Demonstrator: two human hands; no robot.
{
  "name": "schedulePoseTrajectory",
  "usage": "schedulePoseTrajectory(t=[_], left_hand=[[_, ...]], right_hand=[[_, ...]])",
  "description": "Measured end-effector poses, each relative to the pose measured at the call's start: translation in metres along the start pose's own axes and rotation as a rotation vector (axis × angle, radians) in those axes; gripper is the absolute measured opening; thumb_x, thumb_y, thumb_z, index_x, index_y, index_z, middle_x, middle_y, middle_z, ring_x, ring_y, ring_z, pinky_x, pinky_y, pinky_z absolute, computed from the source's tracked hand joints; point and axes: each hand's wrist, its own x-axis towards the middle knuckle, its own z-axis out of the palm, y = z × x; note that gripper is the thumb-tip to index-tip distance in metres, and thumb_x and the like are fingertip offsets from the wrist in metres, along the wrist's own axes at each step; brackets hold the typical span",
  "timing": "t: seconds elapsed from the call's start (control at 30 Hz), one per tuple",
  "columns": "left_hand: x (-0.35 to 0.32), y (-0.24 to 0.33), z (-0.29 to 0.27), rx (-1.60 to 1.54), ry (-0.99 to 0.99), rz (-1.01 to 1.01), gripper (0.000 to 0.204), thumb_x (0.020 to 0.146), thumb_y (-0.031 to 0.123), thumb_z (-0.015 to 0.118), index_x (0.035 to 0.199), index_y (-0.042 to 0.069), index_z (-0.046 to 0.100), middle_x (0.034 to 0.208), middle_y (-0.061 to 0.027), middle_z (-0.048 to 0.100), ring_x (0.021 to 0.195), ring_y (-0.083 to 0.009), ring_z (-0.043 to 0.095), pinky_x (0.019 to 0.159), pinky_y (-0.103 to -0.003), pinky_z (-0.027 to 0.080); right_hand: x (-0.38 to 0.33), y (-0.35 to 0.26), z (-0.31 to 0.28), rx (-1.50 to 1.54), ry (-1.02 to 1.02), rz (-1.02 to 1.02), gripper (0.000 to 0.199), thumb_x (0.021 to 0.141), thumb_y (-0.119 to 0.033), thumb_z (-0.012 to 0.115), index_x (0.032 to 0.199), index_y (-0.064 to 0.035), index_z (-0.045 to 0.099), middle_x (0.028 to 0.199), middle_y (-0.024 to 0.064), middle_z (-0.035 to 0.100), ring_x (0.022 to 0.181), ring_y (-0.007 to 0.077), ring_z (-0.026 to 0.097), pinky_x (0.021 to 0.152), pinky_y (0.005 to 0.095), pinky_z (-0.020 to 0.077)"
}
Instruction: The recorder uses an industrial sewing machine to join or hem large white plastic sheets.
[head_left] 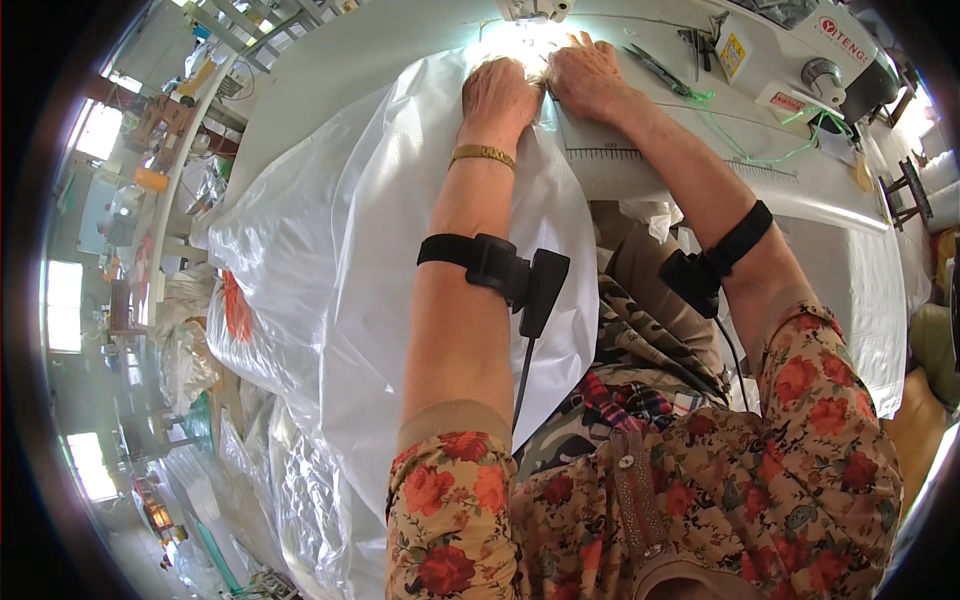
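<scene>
A large sheet of thin, shiny white plastic (370, 200) spreads over the left part of the sewing table and hangs down over my lap. At its far end my left hand (500, 92) is closed on the sheet's gathered edge. Close beside it, my right hand (588, 82) has bent fingers, with thumb and fingers closed at the same edge. Bright lamp light washes out the fingertips and the plastic between them. Just beyond both hands is the white sewing machine head (535, 10); its needle is lost in the glare.
Dark scissors or snips (657, 70) lie right of my hands, near green thread (740, 150). A ruler scale (605, 154) runs along the table. The white machine body (775, 65) with a handwheel (823, 78) stands at the far right. More crumpled clear plastic (300, 480) hangs at left.
</scene>
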Motion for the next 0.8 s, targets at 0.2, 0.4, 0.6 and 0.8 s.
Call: schedulePoseTrajectory(t=[0.2, 0.4, 0.6, 0.8], left_hand=[[0.001, 0.012, -0.004, -0.055, -0.032, -0.009, 0.026, 0.082, 0.017, 0.057, 0.087, -0.005, 0.070, 0.095, -0.0249, 0.066, 0.095, -0.0375, 0.063, 0.087, -0.042, 0.049], [0.001, 0.004, 0.004, -0.017, 0.042, 0.018, 0.028, 0.082, 0.023, 0.055, 0.084, -0.002, 0.068, 0.094, -0.0257, 0.064, 0.093, -0.0396, 0.062, 0.085, -0.045, 0.049], [-0.009, -0.012, -0.005, -0.436, 0.114, -0.111, 0.030, 0.091, 0.018, 0.052, 0.105, -0.004, 0.065, 0.103, -0.0211, 0.067, 0.099, -0.0296, 0.064, 0.087, -0.038, 0.048], [-0.091, 0.041, -0.080, -1.176, 0.109, -0.204, 0.043, 0.099, 0.026, 0.051, 0.121, -0.011, 0.056, 0.117, -0.0166, 0.063, 0.109, -0.0218, 0.060, 0.097, -0.031, 0.046]], right_hand=[[-0.001, 0.014, 0.014, 0.021, 0.149, -0.015, 0.026, 0.084, -0.024, 0.053, 0.101, -0.0109, 0.067, 0.112, 0.0114, 0.061, 0.114, 0.0287, 0.049, 0.092, 0.0473, 0.0356], [-0.007, 0.005, 0.003, -0.031, 0.102, -0.002, 0.026, 0.085, -0.025, 0.054, 0.101, -0.0104, 0.068, 0.112, 0.0117, 0.061, 0.113, 0.0276, 0.051, 0.093, 0.0469, 0.0373], [-0.046, 0.006, -0.002, -0.047, 0.510, -0.210, 0.030, 0.088, -0.020, 0.057, 0.112, -0.0027, 0.062, 0.125, 0.0101, 0.056, 0.126, 0.0257, 0.043, 0.107, 0.0492, 0.0297], [-0.134, -0.019, -0.049, 0.047, 0.525, -0.414, 0.047, 0.083, -0.025, 0.066, 0.125, -0.0042, 0.058, 0.137, 0.0068, 0.048, 0.137, 0.0255, 0.033, 0.111, 0.0512, 0.0248]])
